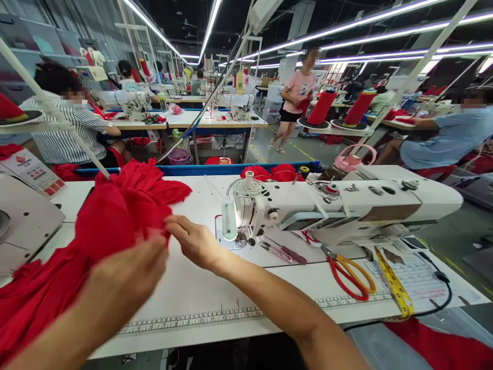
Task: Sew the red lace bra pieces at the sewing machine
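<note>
A large bunched heap of red fabric [111, 221] lies across the left part of the white sewing table [185, 308] and hangs toward the lower left. My right hand [196, 241] pinches the right edge of this cloth between thumb and fingers. Close beside it, my left hand [131, 277] is blurred, its fingers curled together against the same cloth; their exact grip is partly hidden. To the right of both hands stands a white sewing machine [308, 205], its lamp lit over the needle plate [231, 241].
Scissors with red and orange handles [352, 277], a seam ripper [292, 254], pink tweezers [275, 252] and a yellow tape measure [395, 282] lie right of the needle. Red thread cones [321, 108] stand behind. Another machine [26, 226] is at left. Several people sit or walk beyond.
</note>
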The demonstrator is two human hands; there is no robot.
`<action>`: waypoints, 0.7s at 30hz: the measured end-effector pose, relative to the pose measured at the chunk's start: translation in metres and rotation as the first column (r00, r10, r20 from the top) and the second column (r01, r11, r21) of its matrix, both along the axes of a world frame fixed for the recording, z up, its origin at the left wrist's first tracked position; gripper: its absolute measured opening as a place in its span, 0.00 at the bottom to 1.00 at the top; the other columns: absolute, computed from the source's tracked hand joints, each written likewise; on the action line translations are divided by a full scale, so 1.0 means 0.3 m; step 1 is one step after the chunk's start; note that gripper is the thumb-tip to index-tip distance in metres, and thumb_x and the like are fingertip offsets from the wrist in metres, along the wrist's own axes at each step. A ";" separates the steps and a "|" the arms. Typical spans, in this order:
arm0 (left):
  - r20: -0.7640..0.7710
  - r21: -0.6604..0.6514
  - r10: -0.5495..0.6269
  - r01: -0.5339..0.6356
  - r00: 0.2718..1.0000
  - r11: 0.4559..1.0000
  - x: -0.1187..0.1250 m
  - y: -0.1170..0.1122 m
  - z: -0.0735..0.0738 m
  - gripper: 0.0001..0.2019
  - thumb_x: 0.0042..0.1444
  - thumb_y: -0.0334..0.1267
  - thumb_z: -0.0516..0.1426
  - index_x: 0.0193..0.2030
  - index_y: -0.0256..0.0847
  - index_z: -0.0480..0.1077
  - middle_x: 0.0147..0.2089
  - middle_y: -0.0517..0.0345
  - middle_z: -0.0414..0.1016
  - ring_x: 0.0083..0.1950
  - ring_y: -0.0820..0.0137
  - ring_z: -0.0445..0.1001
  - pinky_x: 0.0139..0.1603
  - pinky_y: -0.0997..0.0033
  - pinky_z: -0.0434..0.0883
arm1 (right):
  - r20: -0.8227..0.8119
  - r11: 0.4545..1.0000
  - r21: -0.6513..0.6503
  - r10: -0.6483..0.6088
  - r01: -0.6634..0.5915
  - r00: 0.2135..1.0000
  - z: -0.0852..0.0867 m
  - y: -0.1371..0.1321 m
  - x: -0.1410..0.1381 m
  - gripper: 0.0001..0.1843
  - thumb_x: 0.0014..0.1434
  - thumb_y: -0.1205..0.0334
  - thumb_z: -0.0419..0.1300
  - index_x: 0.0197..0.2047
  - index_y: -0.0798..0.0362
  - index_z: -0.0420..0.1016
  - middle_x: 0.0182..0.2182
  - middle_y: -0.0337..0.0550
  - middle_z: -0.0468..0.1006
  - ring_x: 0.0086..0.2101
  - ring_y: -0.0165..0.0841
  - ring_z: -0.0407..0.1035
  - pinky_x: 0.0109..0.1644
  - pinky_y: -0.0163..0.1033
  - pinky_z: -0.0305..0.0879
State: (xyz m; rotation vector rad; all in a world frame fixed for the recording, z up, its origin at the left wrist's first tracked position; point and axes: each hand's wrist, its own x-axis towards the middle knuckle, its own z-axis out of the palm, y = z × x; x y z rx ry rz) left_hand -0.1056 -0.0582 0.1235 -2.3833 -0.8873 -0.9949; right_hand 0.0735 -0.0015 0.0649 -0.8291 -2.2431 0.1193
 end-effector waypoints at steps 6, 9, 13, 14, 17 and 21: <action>-0.321 -0.070 0.023 -0.048 0.947 0.996 0.308 -0.077 -0.360 0.16 0.57 0.15 0.46 0.33 0.36 0.69 0.33 0.52 0.74 0.27 0.68 0.70 0.23 0.69 0.66 | 0.206 1.000 0.022 -0.023 0.019 0.978 -0.220 -0.083 0.296 0.17 0.69 0.74 0.48 0.35 0.52 0.75 0.42 0.46 0.80 0.38 0.33 0.72 0.36 0.36 0.68; -0.333 -0.156 0.045 -0.102 0.942 0.983 0.399 -0.092 -0.394 0.16 0.55 0.14 0.46 0.33 0.37 0.68 0.31 0.55 0.70 0.27 0.69 0.69 0.22 0.70 0.65 | 0.246 0.999 0.012 -0.051 0.049 0.968 -0.241 -0.111 0.384 0.15 0.70 0.72 0.50 0.39 0.52 0.77 0.37 0.47 0.79 0.38 0.35 0.71 0.34 0.37 0.66; -0.376 -0.265 0.037 -0.146 0.926 0.953 0.428 -0.115 -0.353 0.10 0.57 0.21 0.53 0.30 0.38 0.68 0.29 0.56 0.69 0.27 0.68 0.67 0.21 0.71 0.63 | 0.258 0.998 -0.028 -0.053 0.062 0.965 -0.238 -0.139 0.457 0.17 0.66 0.75 0.56 0.54 0.50 0.75 0.42 0.47 0.78 0.42 0.36 0.70 0.35 0.36 0.66; -0.379 -0.311 0.008 -0.136 0.925 0.941 0.422 -0.115 -0.336 0.07 0.59 0.28 0.58 0.30 0.38 0.69 0.29 0.56 0.69 0.28 0.67 0.69 0.23 0.69 0.66 | 0.266 0.997 -0.047 -0.047 0.062 0.963 -0.238 -0.145 0.470 0.21 0.65 0.76 0.56 0.56 0.48 0.74 0.44 0.46 0.78 0.43 0.36 0.70 0.36 0.36 0.67; -0.321 -0.459 -0.135 -0.030 0.937 0.888 0.387 -0.096 -0.295 0.21 0.53 0.55 0.67 0.35 0.36 0.73 0.37 0.50 0.75 0.43 0.57 0.74 0.48 0.52 0.74 | 0.303 0.994 -0.097 -0.026 0.058 0.953 -0.234 -0.152 0.495 0.30 0.61 0.79 0.56 0.61 0.44 0.71 0.48 0.45 0.77 0.46 0.37 0.69 0.41 0.38 0.69; -0.232 -0.526 -0.278 0.120 0.932 0.842 0.327 -0.061 -0.306 0.25 0.57 0.59 0.62 0.47 0.38 0.73 0.45 0.51 0.77 0.52 0.57 0.74 0.71 0.39 0.54 | 0.327 0.992 -0.115 -0.011 0.052 0.945 -0.212 -0.157 0.502 0.37 0.56 0.84 0.52 0.63 0.45 0.69 0.49 0.45 0.77 0.48 0.38 0.68 0.41 0.39 0.68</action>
